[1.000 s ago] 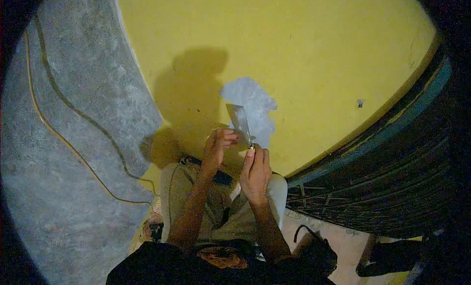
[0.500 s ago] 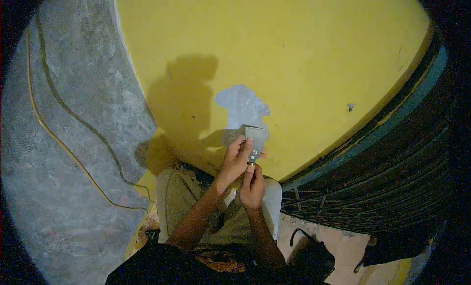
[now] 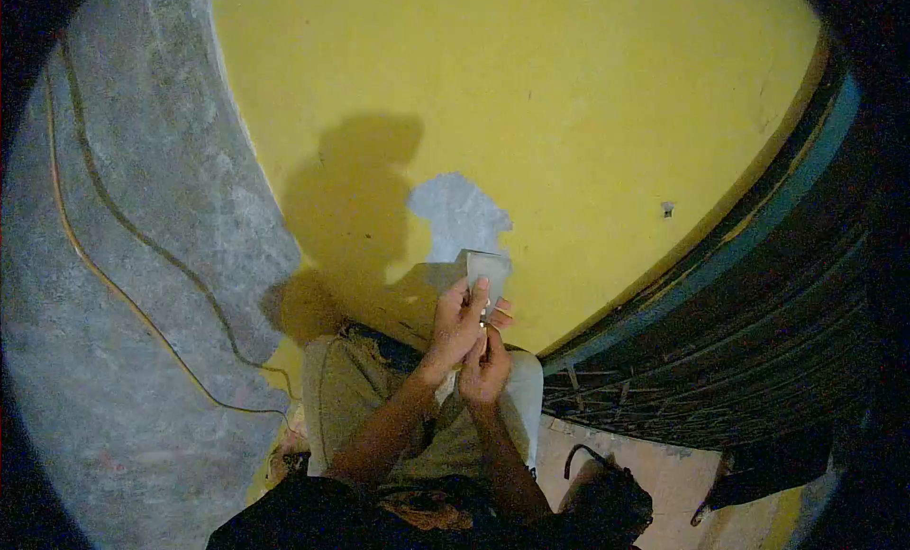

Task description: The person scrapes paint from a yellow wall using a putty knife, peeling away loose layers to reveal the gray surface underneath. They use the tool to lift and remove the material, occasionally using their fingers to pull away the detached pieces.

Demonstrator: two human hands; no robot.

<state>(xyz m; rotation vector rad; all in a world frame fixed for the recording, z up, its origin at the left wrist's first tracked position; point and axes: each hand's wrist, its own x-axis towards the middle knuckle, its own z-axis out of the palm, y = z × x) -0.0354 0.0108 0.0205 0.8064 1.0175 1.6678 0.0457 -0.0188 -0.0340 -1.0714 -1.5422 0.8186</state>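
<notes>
A putty knife (image 3: 486, 269) with a flat grey blade points up and away from me, above my knees. My left hand (image 3: 459, 323) is closed around its blade, thumb on the front face and fingertips showing past the right edge. Below it, my right hand (image 3: 486, 368) is closed on the handle, which the fingers mostly hide. Just beyond the blade, a bare grey patch (image 3: 462, 212) with ragged edges shows in the yellow wall (image 3: 569, 95).
A thin cable (image 3: 142, 315) runs down the grey wall section (image 3: 161, 152) at left. To the right stands a dark slatted shutter or grille (image 3: 701, 332) with a blue-green edge. A black bag-like object (image 3: 611, 501) lies on the tiled floor (image 3: 668, 460).
My left thumb and hand sit slightly lower on the blade, nearer the handle. The view has shifted a little; both hands keep hold of the putty knife.
</notes>
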